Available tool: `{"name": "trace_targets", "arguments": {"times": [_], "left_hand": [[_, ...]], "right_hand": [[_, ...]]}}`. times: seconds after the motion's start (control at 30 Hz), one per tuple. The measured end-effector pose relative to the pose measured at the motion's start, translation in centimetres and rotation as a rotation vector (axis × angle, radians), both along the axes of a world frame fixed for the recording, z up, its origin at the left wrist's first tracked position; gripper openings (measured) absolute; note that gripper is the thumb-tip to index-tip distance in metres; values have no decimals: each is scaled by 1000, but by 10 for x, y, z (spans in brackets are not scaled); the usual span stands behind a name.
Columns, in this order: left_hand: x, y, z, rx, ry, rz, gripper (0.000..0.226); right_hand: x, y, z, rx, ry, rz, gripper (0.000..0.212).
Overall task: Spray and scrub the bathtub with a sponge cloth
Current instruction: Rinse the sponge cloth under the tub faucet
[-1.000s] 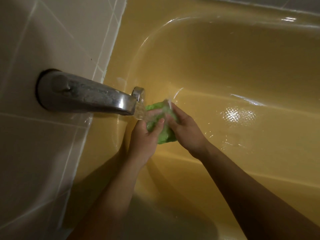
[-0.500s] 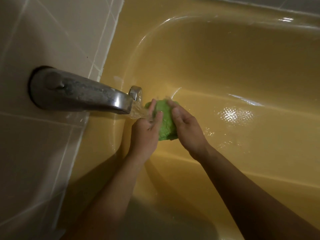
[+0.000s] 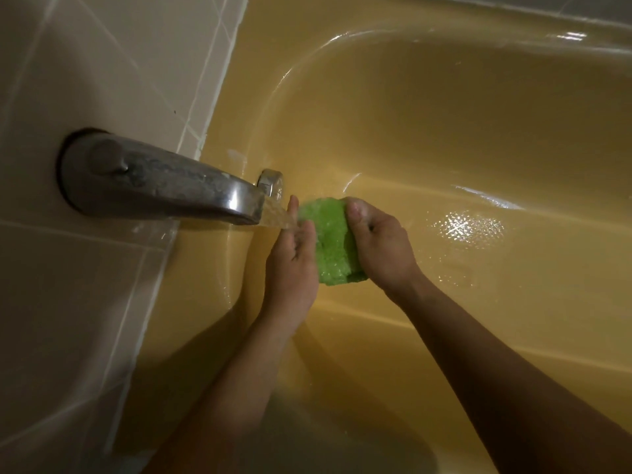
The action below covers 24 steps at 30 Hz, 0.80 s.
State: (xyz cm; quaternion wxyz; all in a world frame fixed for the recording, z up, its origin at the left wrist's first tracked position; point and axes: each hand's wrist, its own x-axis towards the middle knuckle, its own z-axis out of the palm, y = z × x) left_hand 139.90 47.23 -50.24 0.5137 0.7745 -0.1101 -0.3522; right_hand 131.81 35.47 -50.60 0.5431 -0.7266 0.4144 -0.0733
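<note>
A green sponge cloth is held between both hands inside the yellow bathtub, just right of the spout's mouth. My right hand grips its right side with fingers curled over the top edge. My left hand presses its left side with mostly straight fingers, and the water stream runs over those fingertips. The tub floor to the right is wet and shiny.
A metal tub spout juts from the beige tiled wall at the left, with water running. A round chrome fitting sits on the tub wall behind the spout's end. The tub's far rim crosses the top.
The cloth has spread from a bunched wad to a flatter piece between my hands. Both hands have shifted slightly, and my left fingers have straightened under the stream.
</note>
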Motion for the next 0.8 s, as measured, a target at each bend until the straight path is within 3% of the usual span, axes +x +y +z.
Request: {"name": "trace_targets", "arguments": {"times": [0.1, 0.17, 0.23, 0.37, 0.47, 0.63, 0.8], "left_hand": [[1, 1, 4, -17, 26, 77, 42], [2, 0, 4, -19, 110, 172, 29], [4, -3, 7, -2, 249, 312, 20], [11, -11, 15, -193, 645, 430, 43], [11, -12, 20, -278, 725, 423, 45], [16, -12, 21, -347, 746, 269, 54], [15, -12, 19, -268, 727, 192, 50]], "right_hand": [[-4, 3, 5, 173, 10, 103, 51], [-7, 6, 11, 290, 38, 182, 82], [-9, 10, 15, 125, 150, 337, 111], [-9, 11, 12, 35, 181, 434, 146], [-10, 5, 7, -73, 153, 460, 139], [-13, 6, -7, -208, 55, 530, 92], [-13, 11, -14, -269, 4, 420, 60]]}}
